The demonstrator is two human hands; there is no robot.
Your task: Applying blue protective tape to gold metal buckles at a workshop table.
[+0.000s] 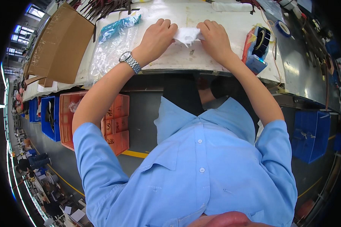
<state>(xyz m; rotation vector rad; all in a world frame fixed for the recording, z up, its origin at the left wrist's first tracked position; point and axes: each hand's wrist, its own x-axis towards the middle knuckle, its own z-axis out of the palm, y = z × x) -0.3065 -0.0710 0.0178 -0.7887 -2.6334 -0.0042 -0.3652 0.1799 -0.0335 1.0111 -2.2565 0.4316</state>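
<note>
A crumpled white bundle (187,35), thin like paper or soft plastic, is stretched between my two hands over the white worktable (170,58). My left hand (156,41), with a metal watch on its wrist, is closed on the bundle's left end. At the opposite end, the fingers of my right hand (217,41) are curled in and pinch it. A ragged tip of the bundle hangs toward me. Left of my left hand lie clear plastic bags (111,53) with a teal wrapped piece (121,27). A red and blue tape dispenser (257,64) stands right of my right hand.
An open cardboard box (60,45) stands at the table's left. Brown strips (106,7) and a white roll (233,6) lie at the back. A blue tape roll (282,28) sits to the right. Orange crates (115,125) and a blue bin (310,132) are on the floor.
</note>
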